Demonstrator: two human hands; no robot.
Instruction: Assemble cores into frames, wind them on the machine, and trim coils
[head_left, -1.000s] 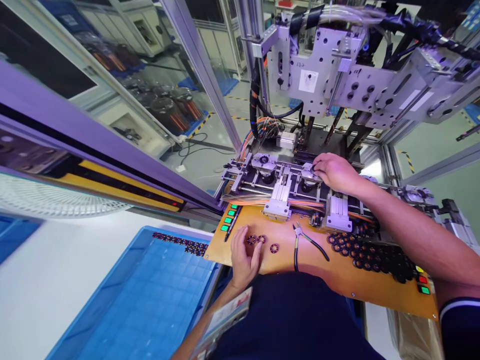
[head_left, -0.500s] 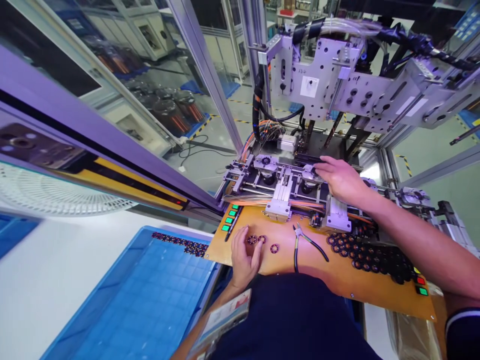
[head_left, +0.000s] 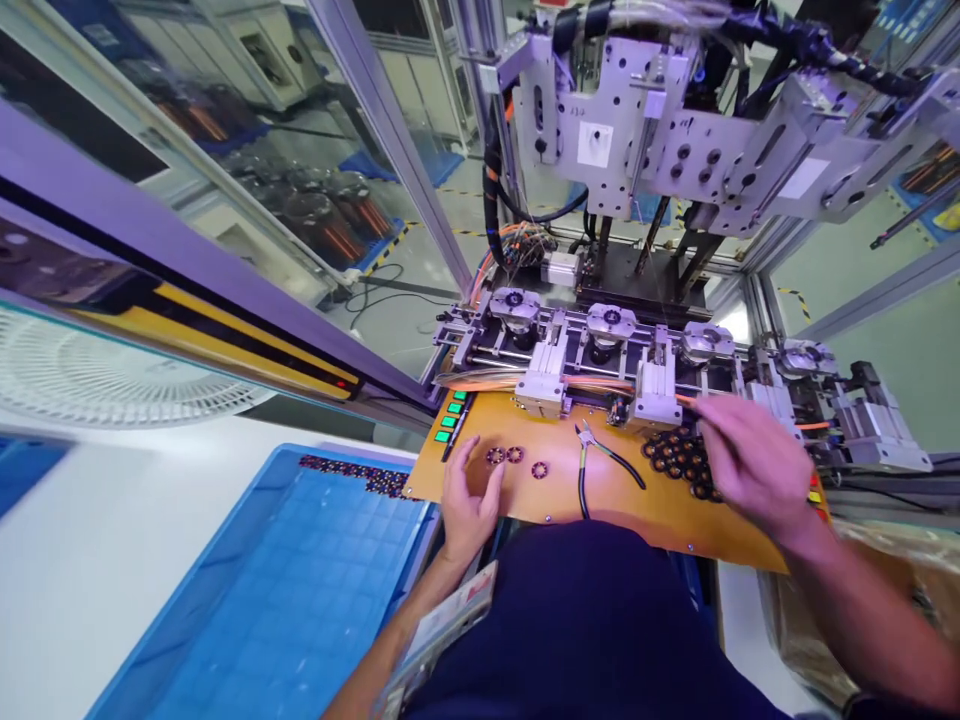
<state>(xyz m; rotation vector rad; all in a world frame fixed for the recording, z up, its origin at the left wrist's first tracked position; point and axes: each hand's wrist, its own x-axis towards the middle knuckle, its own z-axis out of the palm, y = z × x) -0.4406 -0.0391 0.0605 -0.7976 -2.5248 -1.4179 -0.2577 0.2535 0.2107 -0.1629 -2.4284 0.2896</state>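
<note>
My left hand (head_left: pixel 469 500) rests on the orange board (head_left: pixel 525 498) with thumb and fingers apart, holding nothing. Beside its fingertips lie two small dark rings (head_left: pixel 514 455), and a third ring (head_left: pixel 540 470) is a little to the right. My right hand (head_left: pixel 757 460) hovers over the right part of the board, blurred, its fingers bent; whether it holds anything is hidden. Next to it sits a cluster of black round parts (head_left: pixel 675 455), partly covered by the hand. Cutters (head_left: pixel 585 455) with dark handles lie between the hands, jaws pointing away.
Behind the board runs a row of metal fixtures (head_left: pixel 611 322) with clamps and orange tubes, below a large machine head (head_left: pixel 600 145). A blue tray (head_left: pixel 247 600) with rows of small rings stands at left. Green buttons (head_left: pixel 448 422) and a pen border the board's left edge.
My right hand has moved from the second fixture back toward the black parts, uncovering that fixture. My left hand stays beside the rings. The camera view has shifted slightly.
</note>
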